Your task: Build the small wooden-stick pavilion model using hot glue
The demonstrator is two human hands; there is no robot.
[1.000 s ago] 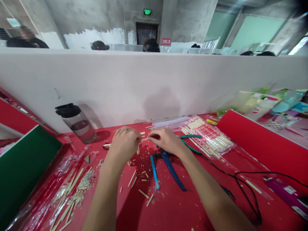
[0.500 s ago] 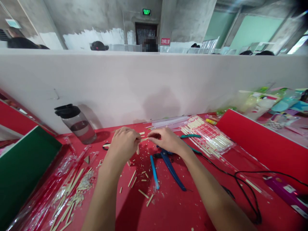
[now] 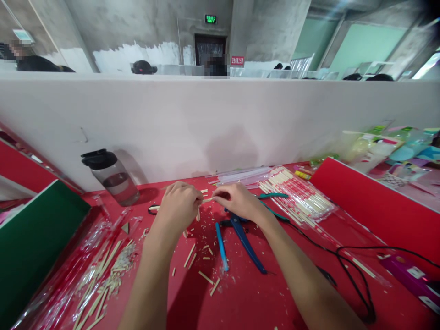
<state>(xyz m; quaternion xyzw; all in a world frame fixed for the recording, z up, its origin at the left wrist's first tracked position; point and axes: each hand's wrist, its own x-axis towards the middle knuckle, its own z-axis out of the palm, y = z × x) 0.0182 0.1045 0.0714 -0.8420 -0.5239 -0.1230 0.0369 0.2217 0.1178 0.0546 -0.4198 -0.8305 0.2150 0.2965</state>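
Note:
My left hand (image 3: 181, 202) is closed, with its fingertips at one end of a short pale wooden stick (image 3: 207, 200). At the other end, my right hand (image 3: 237, 200) pinches the same stick between thumb and finger. Below my left hand another short wooden piece (image 3: 198, 214) shows, partly hidden; I cannot tell if the hand touches it. Blue-handled cutters (image 3: 248, 247) lie under and in front of my right hand, beside a light-blue pen-like stick (image 3: 222, 247). Cut stick pieces (image 3: 205, 277) and small chips are scattered on the red tabletop (image 3: 240, 302).
A water bottle (image 3: 115, 181) stands at the back left. Bagged chopsticks (image 3: 299, 192) and a teal-handled tool (image 3: 273, 195) lie right. A black cable (image 3: 357, 270) runs near a purple device (image 3: 409, 275). Plastic wrappers (image 3: 79, 256) and offcuts lie left. A white partition (image 3: 172, 123) stands behind.
The view has shifted slightly. Both hands keep nearly the same pose around the short stick.

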